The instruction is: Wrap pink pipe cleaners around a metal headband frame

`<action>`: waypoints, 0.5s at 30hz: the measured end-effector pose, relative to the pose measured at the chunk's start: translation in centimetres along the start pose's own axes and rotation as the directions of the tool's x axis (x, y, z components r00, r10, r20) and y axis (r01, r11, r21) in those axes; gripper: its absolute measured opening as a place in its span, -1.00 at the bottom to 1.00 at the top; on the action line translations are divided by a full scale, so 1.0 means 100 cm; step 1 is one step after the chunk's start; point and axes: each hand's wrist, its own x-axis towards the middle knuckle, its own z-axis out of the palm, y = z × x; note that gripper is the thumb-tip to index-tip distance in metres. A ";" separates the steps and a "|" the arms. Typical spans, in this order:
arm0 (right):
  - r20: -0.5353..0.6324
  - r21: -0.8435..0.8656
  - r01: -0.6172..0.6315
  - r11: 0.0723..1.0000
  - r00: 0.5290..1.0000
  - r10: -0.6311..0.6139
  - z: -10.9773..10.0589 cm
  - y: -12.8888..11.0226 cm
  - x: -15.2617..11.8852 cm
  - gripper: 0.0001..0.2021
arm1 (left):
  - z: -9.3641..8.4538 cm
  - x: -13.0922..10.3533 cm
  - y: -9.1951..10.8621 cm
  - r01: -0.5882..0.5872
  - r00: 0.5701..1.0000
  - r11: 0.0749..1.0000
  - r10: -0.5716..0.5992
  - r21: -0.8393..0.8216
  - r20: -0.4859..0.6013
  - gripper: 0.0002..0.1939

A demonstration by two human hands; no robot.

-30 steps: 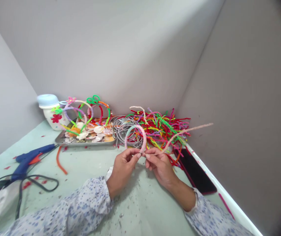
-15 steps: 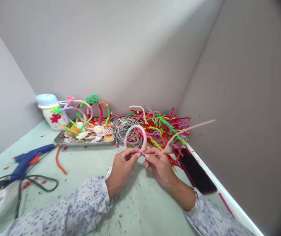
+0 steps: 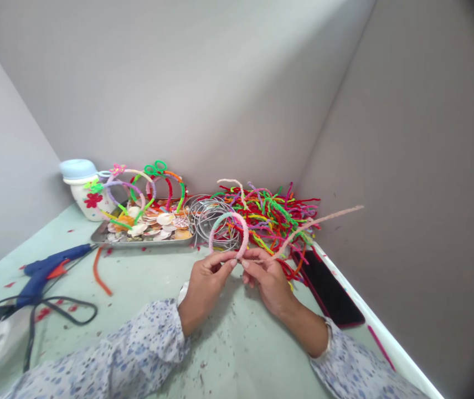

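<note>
A ring (image 3: 246, 228) wrapped in pink, mint and lilac pipe cleaner stands upright above my fingertips. My left hand (image 3: 209, 280) pinches its lower end between thumb and index finger. Close beside it, touching or nearly so, my right hand (image 3: 271, 281) pinches a pale peach pipe cleaner (image 3: 315, 221) near the bottom of the ring. The long free end of that pipe cleaner stretches up and to the right. The fingertips hide where it meets the ring.
Behind are a metal tray (image 3: 149, 243) of shells with decorated headbands (image 3: 170, 188), silver wire hoops (image 3: 204, 213) and a pipe cleaner pile (image 3: 278, 208). A white jar (image 3: 85, 194) and blue glue gun (image 3: 40, 274) are left; a phone (image 3: 334, 293) lies right.
The ring has tilted very slightly to the right, and the free end of the peach pipe cleaner has dipped a little. Both hands keep their pinch.
</note>
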 end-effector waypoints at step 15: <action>-0.087 -0.032 -0.020 0.999 0.996 0.017 0.001 0.003 0.003 -0.78 | 0.004 0.001 0.003 0.130 0.991 0.984 -0.127 -0.125 0.032 -0.73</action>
